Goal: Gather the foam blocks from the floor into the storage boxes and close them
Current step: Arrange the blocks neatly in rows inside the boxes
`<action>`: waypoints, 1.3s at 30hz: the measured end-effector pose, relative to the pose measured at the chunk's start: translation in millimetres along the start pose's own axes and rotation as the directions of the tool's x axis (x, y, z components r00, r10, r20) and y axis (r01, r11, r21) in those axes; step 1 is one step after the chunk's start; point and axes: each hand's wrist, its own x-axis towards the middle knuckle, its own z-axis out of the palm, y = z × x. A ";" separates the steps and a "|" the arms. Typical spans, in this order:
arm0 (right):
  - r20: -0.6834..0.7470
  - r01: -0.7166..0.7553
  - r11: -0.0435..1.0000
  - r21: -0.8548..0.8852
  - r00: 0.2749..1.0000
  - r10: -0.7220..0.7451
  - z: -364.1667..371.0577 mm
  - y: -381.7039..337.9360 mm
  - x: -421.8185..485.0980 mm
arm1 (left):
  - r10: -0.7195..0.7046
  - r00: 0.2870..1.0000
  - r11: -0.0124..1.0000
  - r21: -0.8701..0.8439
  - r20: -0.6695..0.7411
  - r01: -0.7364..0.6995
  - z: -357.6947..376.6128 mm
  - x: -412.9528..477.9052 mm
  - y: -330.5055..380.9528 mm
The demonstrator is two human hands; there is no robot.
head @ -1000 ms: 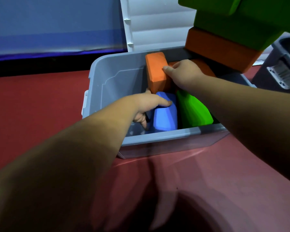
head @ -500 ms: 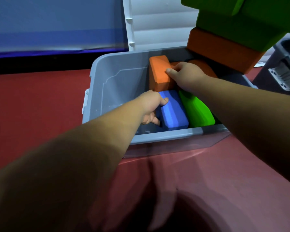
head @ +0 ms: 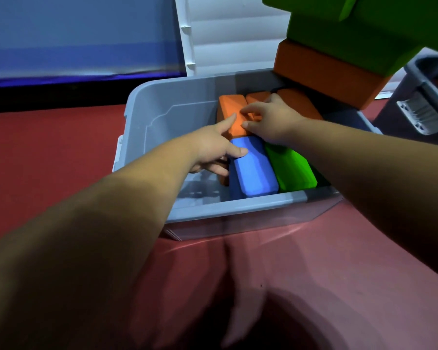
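Both hands are reaching into the storage box (head: 147, 114); the left hand (head: 210, 150), fingers spread, and the right hand (head: 271, 120), loosely open, are pressing the orange block (head: 232, 114) beside the blue block (head: 253, 173).

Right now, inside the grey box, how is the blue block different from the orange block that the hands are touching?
The blue block lies nearer the person, at the front wall of the box; the orange block sits behind it, toward the back. Only the left hand touches the blue block, with its thumb, while both the left hand and the right hand rest on the orange block. Both are rounded foam pieces inside the same box.
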 end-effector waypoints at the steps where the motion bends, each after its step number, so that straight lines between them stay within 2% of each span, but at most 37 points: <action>1: 0.013 0.013 1.000 -0.002 1.000 -0.013 -0.6 2.0 -0.2 | -0.009 1.000 1.000 -0.007 0.015 0.009 -0.6 2.3 -0.6; 4: 0.011 0.023 0.999 -0.026 1.000 -0.023 2.1 6.2 1.3 | -0.043 0.998 0.999 -0.012 0.050 0.043 -0.5 6.2 0.0; 9: -0.026 0.002 0.998 -0.059 1.000 -0.004 8.8 2.5 -1.8 | -0.082 0.996 0.997 -0.002 0.026 0.082 4.1 5.8 2.5; 12: -0.019 0.020 0.999 -0.034 1.000 -0.020 5.3 0.9 -11.9 | -0.064 0.998 0.995 0.079 -0.023 0.065 3.9 0.6 2.9; 16: 0.007 0.057 0.998 -0.039 0.998 -0.056 -13.5 -0.8 -24.2 | -0.028 0.996 0.995 0.097 -0.086 0.037 2.5 -5.5 2.7; 20: 0.028 0.024 0.999 -0.020 0.999 -0.024 -38.8 -9.3 -43.4 | 0.028 0.992 0.980 0.200 -0.123 -0.003 2.0 -18.7 14.1; 24: -0.014 0.038 0.999 0.008 0.999 -0.037 -64.0 -16.8 -58.6 | 0.061 0.982 0.957 0.289 -0.181 -0.006 3.5 -32.1 33.8; 26: -0.041 0.020 0.997 0.081 0.999 -0.016 -75.5 -19.1 -64.9 | 0.096 0.968 0.948 0.317 -0.230 -0.019 4.7 -38.9 43.7; 29: -0.008 -0.075 0.952 0.297 0.997 0.081 -88.3 -16.8 -77.4 | 0.168 0.953 0.950 0.301 -0.251 -0.088 6.9 -48.7 62.0; 34: 0.101 -0.242 0.909 0.340 0.970 0.220 -118.8 5.2 -109.5 | 0.197 0.956 0.967 0.204 -0.218 -0.153 22.3 -62.2 90.2; 37: 0.150 -0.402 0.795 0.454 0.914 0.376 -137.6 34.1 -125.9 | 0.230 0.952 0.955 0.233 -0.202 -0.182 34.9 -67.5 102.0; 39: 0.185 -0.457 0.696 0.554 0.883 0.432 -150.9 51.6 -136.6 | 0.249 0.950 0.948 0.249 -0.189 -0.199 45.4 -69.3 108.5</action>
